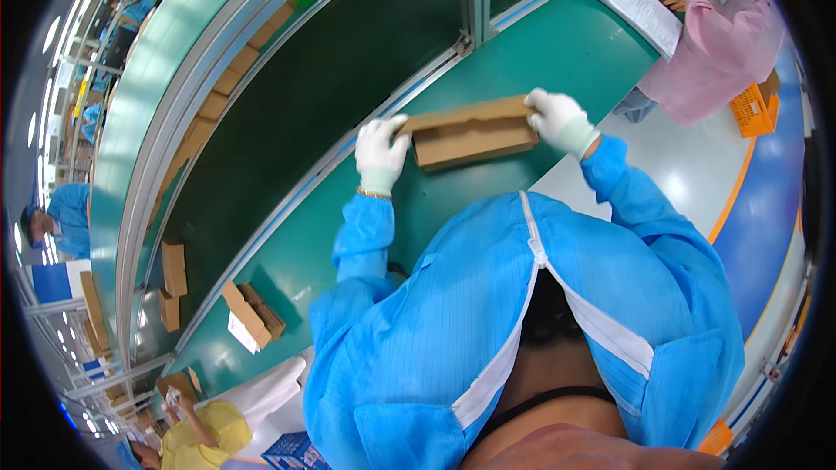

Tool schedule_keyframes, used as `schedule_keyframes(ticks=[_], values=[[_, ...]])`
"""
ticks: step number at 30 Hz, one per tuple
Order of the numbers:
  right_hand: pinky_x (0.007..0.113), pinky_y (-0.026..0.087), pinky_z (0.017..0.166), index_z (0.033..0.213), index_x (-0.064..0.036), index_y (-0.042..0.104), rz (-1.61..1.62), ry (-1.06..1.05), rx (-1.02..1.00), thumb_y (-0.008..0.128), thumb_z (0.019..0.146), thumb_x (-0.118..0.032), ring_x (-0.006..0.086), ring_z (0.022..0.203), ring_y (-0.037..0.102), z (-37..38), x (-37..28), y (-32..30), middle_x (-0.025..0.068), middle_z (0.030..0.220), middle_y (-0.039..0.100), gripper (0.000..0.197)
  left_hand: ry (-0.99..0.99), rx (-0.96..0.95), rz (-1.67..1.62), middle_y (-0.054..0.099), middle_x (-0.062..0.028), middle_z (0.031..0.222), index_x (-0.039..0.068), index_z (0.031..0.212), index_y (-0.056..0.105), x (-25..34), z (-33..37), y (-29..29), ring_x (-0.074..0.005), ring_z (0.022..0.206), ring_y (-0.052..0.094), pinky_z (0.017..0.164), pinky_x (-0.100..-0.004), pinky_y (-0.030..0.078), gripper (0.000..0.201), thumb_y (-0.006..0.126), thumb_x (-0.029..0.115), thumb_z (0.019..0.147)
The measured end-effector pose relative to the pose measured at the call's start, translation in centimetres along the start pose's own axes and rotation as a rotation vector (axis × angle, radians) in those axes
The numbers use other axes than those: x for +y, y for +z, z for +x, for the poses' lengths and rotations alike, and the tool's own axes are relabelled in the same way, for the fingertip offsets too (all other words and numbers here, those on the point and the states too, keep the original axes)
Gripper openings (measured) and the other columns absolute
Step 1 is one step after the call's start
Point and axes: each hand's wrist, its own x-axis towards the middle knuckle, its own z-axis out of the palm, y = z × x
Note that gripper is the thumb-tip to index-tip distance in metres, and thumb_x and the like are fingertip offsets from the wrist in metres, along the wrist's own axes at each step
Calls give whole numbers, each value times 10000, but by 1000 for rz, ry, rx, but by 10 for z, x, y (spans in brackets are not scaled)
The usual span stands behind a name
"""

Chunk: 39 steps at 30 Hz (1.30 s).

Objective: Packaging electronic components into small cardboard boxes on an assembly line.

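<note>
Between my gloved hands is a brown cardboard box (475,143) with its long side facing me. Its long flap runs along the top edge and is slightly blurred; the inside shows as a shadowed hollow. My left hand (380,153), in a white glove, grips the left end of the flap with fingers closed. At the other end, my right hand (560,121) is closed on the flap's right corner, its fingertips partly hidden. The box is over the green worktop (427,196); whether it rests there or is held above cannot be told.
Beyond the worktop's metal rail runs a dark green conveyor belt (348,78) carrying several boxes. An open carton (252,313) stands at the lower left. Papers (634,9) lie at the upper right, near a person in pink (718,48). An orange crate (753,111) stands behind that person.
</note>
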Motion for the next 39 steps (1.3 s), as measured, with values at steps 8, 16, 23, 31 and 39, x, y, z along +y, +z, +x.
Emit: schedule_keyframes(ticks=[8,16,23,31,39], values=[[409,513,779,975,-23,637,94,184,-329,626,790,-122,359,856,644,33,-16,-32,185,898,673,210,-114,-679,-20,666,-204,1048,33,1223,594,14,53,-26,-310,937,663,858,-365,510,417,489,119,828],[442,480,875,1503,-61,57,-159,73,-406,834,653,-379,403,1017,592,-27,-17,14,252,1116,585,1195,-300,-790,398,550,-264,1189,100,1512,94,72,-2,-23,-420,1124,532,931,-558,411,1211,760,576,620],[406,464,940,1519,-90,67,200,-85,-133,741,751,-151,398,1155,554,-43,15,42,247,1378,460,1023,249,-539,200,538,-190,1129,177,1415,368,79,29,35,-346,1082,514,942,-437,371,983,785,350,542],[321,503,661,1445,-73,350,334,132,-23,647,843,-51,170,693,597,-89,75,16,69,793,608,672,-246,-50,600,619,-146,924,133,1149,462,-47,81,-91,-342,858,626,709,-475,470,725,805,297,532],[409,506,791,1312,-49,489,144,140,-225,649,827,-185,333,891,640,-46,29,5,166,941,668,528,-352,172,947,440,-153,1206,140,1353,401,-214,52,-53,-343,1138,421,988,-514,305,749,704,278,682]])
